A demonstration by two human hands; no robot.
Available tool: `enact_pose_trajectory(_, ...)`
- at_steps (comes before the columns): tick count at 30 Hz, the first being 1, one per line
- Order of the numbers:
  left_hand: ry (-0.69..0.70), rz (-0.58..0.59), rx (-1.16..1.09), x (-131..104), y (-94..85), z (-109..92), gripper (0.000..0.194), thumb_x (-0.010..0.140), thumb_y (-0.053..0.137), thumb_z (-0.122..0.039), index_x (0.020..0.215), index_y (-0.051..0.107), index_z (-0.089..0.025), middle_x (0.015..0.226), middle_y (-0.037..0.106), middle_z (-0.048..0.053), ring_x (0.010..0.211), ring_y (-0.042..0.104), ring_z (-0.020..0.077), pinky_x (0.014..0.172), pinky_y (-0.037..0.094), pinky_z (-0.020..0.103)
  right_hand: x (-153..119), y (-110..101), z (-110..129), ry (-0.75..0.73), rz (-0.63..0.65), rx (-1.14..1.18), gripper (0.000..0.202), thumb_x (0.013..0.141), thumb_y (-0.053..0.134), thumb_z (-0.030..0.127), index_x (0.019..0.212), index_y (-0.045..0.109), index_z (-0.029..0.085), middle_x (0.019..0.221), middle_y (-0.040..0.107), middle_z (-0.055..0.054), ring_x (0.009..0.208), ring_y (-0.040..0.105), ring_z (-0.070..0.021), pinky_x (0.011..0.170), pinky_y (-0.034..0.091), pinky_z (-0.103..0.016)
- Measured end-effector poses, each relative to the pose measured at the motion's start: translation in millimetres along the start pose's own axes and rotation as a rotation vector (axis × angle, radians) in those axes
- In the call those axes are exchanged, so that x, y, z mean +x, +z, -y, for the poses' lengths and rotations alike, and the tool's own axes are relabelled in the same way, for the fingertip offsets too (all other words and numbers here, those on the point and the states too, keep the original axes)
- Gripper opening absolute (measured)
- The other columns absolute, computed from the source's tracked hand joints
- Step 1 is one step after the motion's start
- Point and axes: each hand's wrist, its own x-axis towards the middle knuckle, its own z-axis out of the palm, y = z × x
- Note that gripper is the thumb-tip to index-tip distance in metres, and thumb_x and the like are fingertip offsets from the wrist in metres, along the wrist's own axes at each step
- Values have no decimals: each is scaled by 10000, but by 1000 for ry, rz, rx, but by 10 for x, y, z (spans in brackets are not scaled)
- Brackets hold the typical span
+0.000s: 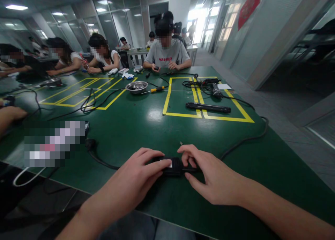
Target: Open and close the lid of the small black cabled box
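Note:
A black box-shaped module (177, 166) with a pale label lies on the green table, a cable joined to each end. My left hand (143, 168) is closed around its left part, thumb over the label and fingers along the far side. By its right end, my right hand (202, 172) is open, thumb and curled fingers apart around the short black cable (190, 169). Whether a finger touches that cable, I cannot tell. Just beyond my right fingertips shows a tiny pale object (181, 143), too small to name.
Ahead are a black tube-shaped part (208, 107), coiled black cables (209, 88), a metal bowl (136, 87) and a yellow-and-black screwdriver (154, 90). A black plug (90, 144) lies left, near a blurred-out object (56, 142). A co-worker (167, 51) sits opposite; another person's hand (12, 116) is at far left.

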Motion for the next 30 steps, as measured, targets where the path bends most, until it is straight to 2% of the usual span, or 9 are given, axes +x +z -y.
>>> enact_pose_trajectory(3, 2, 33, 17, 18, 59, 1, 445, 1195, 579, -165, 1576, 694, -366, 1435, 746, 92, 1311, 681, 280, 1090, 654, 467, 2, 7, -16, 13, 9, 1, 531, 921, 635, 119, 1408, 472, 256, 1037, 679, -24, 835, 641, -216, 778, 486, -372)
enact_pose_trajectory(8, -14, 10, 23, 10, 119, 28, 439, 1181, 608, -158, 1555, 712, -362, 1462, 738, 99, 1341, 671, 289, 1104, 657, 492, 20, 6, -12, 14, 15, 12, 531, 924, 642, 133, 1416, 484, 253, 1026, 689, -22, 834, 650, -219, 784, 498, -377)
enact_pose_trajectory(13, -29, 27, 27, -25, 138, 60, 464, 1170, 634, -163, 1579, 697, -374, 1452, 754, 100, 1287, 699, 281, 1069, 672, 476, 18, 15, -18, 30, 10, 10, 534, 918, 659, 136, 1421, 517, 244, 1043, 707, -33, 858, 667, -227, 809, 511, -384)
enact_pose_trajectory(21, -11, -30, -16, -76, 248, 165, 506, 1132, 677, -113, 1567, 701, -370, 1455, 744, 83, 1270, 675, 271, 1084, 651, 458, 34, 6, -6, 28, 19, 11, 499, 907, 690, 159, 1383, 562, 232, 1041, 706, -39, 870, 670, -238, 818, 517, -393)
enact_pose_trajectory(25, -46, 4, -49, -59, 217, 158, 546, 1122, 686, -98, 1583, 685, -392, 1451, 746, 69, 1279, 685, 260, 1099, 639, 440, 31, 18, -14, 37, 20, 11, 470, 901, 693, 144, 1341, 556, 237, 1041, 701, -35, 873, 669, -235, 813, 513, -386)
enact_pose_trajectory(30, -74, 59, -105, -7, 128, 147, 475, 1128, 696, -147, 1549, 724, -365, 1417, 767, 86, 1278, 720, 258, 1111, 635, 420, 30, 29, -13, 37, 14, -2, 394, 904, 693, 121, 1244, 543, 250, 1025, 698, -26, 861, 658, -224, 783, 501, -364)
